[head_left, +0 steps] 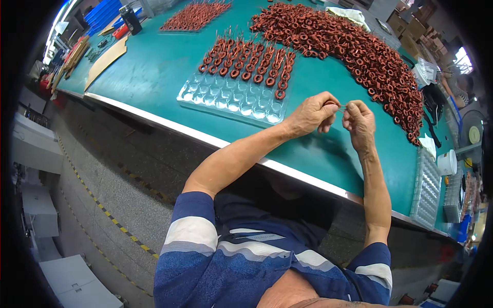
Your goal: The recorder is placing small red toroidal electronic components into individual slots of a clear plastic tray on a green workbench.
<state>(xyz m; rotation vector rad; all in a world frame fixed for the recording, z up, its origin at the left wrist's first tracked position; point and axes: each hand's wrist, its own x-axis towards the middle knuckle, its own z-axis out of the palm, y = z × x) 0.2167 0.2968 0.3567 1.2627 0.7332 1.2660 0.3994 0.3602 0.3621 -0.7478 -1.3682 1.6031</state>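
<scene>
Between thumb and fingers, my left hand (313, 114) grips a copper-red wire-wound ring coil (332, 103), mostly covered by the fingers. Thin wire leads stick out of it to the right. My right hand (359, 122) pinches the ends of these leads. Both hands are above the green tabletop, to the right of a clear plastic tray (231, 105) with round pockets. The far pockets hold rows of similar ring coils (246, 60) with their leads standing up; the near rows of pockets have no coils in them.
A large heap of loose ring coils (354, 51) curves across the back and right of the green table (149, 66). Another filled tray (195, 15) lies at the far left. Stacked clear trays (426, 190) and a white tub (447, 163) stand at the right edge. Cardboard (107, 62) lies left.
</scene>
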